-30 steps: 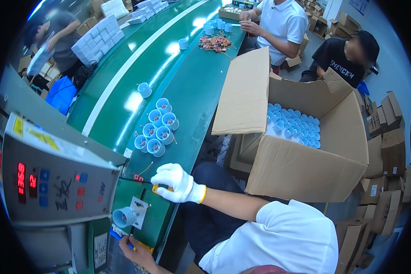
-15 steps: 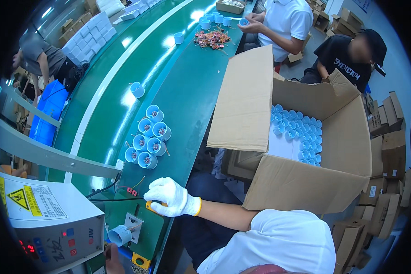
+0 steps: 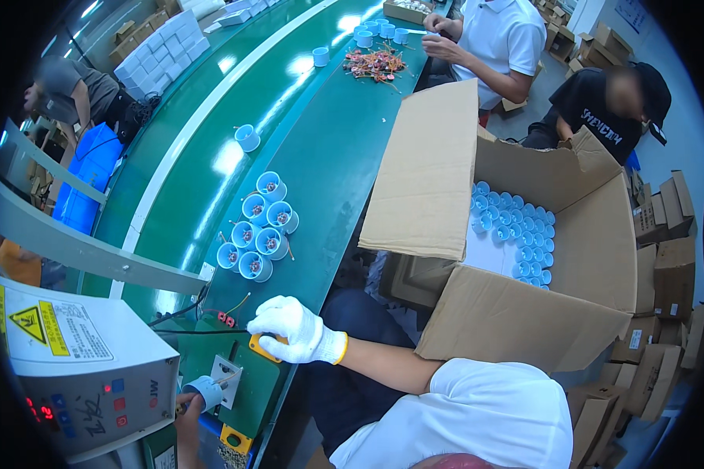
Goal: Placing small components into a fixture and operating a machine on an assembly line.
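Note:
My bare left hand (image 3: 186, 418) is partly hidden by the control unit. Its fingers are closed on a light blue plastic cup (image 3: 203, 393), which lies on its side against an upright metal plate (image 3: 227, 381). A thin wire shows beyond the plate. In a white knitted glove, my right hand (image 3: 293, 332) rests on a yellow push-button box (image 3: 264, 349), thumb apart from the bent fingers and nothing held. A second yellow box (image 3: 235, 439) with a green button sits nearer me. Just past the glove lie small red parts (image 3: 226, 319) with wires.
A grey-white control unit (image 3: 86, 367) stands at left under a curved metal bar (image 3: 94, 246). Several filled blue cups (image 3: 256, 207) cluster on the green bench (image 3: 321, 172). At right, an open carton (image 3: 524, 313) contains more cups. Two people work beyond it; another is far left.
My left hand has moved up from below and taken hold of the cup by the plate. My right hand stays on the button box. The far worker's hands have shifted; the view has moved slightly.

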`<state>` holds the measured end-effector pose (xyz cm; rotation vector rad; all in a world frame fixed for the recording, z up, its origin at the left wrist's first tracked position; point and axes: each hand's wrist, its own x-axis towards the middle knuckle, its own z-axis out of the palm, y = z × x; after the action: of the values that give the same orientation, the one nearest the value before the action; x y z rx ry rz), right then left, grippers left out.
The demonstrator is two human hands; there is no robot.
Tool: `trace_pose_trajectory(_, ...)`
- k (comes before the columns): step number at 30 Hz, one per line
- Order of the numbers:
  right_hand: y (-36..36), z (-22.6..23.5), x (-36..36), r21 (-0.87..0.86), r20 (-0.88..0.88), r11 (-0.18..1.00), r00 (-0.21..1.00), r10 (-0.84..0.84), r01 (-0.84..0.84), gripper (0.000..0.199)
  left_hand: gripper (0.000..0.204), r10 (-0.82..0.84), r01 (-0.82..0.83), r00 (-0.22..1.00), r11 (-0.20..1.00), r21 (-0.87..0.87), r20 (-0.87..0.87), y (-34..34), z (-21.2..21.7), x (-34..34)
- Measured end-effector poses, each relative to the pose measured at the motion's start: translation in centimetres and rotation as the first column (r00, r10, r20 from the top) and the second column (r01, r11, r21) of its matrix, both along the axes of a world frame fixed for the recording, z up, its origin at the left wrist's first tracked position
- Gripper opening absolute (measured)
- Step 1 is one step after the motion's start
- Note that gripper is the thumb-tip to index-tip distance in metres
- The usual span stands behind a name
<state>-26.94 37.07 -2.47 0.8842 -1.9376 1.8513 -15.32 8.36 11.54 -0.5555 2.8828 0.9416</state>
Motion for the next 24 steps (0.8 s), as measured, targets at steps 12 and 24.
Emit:
trace_pose_trajectory(12, -0.3, 1.5, 0.8, 0.057, -0.038, 0.998, 0.999, -0.036, 0.038, 0.022, 0.021, -0.325, 0.325, 0.934, 0.945, 0.025, 0.147, 1.1, 3.4, -2.9)
trace_pose_trajectory(24, -1.3, 1.4, 1.7, -0.047, -0.291, 0.975, 0.930, -0.223, 0.219, 0.019, 0.017, 0.103, -0.216, 0.862, 0.961, -0.174, -0.496, 2.2, -12.6, 13.0)
